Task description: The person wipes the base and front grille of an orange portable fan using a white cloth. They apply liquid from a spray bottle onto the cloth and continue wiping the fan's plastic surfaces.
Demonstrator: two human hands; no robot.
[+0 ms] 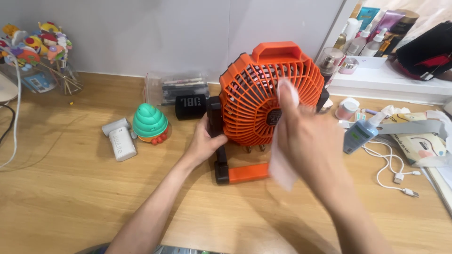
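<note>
One orange fan [263, 94] upright, grille facing viewer; left hand [207, 141] grips its stand, right hand [306, 136] presses one white wipe [282, 160] on grille.

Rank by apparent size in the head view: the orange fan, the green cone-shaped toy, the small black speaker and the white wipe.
1. Orange fan, clearly largest.
2. White wipe in the right hand; it is nearer the camera and partly hidden, so unsure.
3. Green cone-shaped toy.
4. Small black speaker, partly hidden; close to the toy.
</note>
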